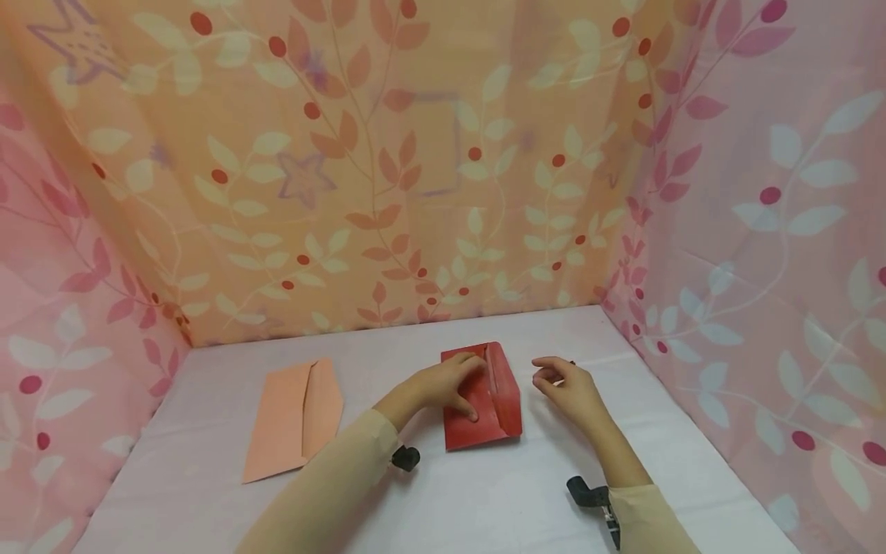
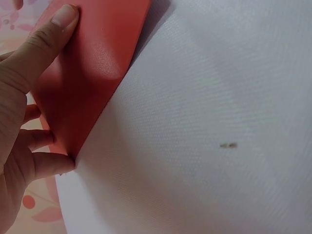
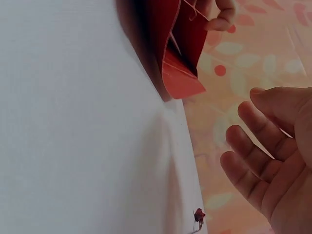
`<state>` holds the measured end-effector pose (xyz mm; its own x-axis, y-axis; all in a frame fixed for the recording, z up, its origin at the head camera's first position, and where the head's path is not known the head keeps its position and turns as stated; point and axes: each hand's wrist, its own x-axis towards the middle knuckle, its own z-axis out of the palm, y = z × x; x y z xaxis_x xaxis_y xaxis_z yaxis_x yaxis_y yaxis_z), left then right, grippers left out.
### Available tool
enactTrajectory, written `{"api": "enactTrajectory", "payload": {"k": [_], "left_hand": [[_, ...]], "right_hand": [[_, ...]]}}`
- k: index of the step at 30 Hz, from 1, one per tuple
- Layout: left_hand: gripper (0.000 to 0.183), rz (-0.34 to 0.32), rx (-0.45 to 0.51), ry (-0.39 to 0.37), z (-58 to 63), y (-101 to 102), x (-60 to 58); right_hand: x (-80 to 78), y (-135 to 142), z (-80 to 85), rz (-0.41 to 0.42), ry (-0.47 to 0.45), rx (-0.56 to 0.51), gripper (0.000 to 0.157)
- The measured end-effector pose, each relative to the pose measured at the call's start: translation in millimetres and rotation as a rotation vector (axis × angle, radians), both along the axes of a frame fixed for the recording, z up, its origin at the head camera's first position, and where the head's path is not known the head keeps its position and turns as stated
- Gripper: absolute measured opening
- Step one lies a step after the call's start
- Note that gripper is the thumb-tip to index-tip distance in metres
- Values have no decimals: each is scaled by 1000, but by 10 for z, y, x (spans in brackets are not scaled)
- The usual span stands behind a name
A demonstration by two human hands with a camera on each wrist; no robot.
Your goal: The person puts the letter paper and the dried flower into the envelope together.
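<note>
A red envelope [image 1: 484, 423] stands out near the middle of the table, its flap [image 1: 508, 400] folded out to the right. Across it lies my left hand [image 1: 450, 385], gripping it with the thumb on the front face and fingers at the edge. Its mouth gapes in the right wrist view, where a thin curled strand [image 3: 191, 12] shows at the opening. To the right, my right hand [image 1: 571, 392] hovers with loosely bent fingers and nothing between them. A small dark red dried bud [image 3: 199, 215] with a thin stem lies near the right hand.
On the left of the table lies a peach envelope [image 1: 277, 423] with its flap outward. White cloth [image 1: 526, 508] covers the table. Floral curtains [image 1: 388, 154] enclose the back and both sides. A tiny brown speck [image 2: 229, 145] is on the cloth.
</note>
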<state>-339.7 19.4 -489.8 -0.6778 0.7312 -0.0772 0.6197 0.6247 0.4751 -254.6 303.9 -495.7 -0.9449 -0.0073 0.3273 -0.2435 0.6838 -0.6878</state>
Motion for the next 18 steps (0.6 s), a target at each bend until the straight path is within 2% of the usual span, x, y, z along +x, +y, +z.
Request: {"api": "enactTrajectory", "payload": {"k": [5,12,18], "left_hand": [[90,6,-17,-3,-10,1,17],[90,-4,-2,8,-29,18,-18],[91,8,1,-8,-42,7,-34]], "right_hand": [[51,86,-15,-64,46,-49,30],[84,253,-7,-157,76,-13,28],[98,383,6,-195,104,12,29]]}}
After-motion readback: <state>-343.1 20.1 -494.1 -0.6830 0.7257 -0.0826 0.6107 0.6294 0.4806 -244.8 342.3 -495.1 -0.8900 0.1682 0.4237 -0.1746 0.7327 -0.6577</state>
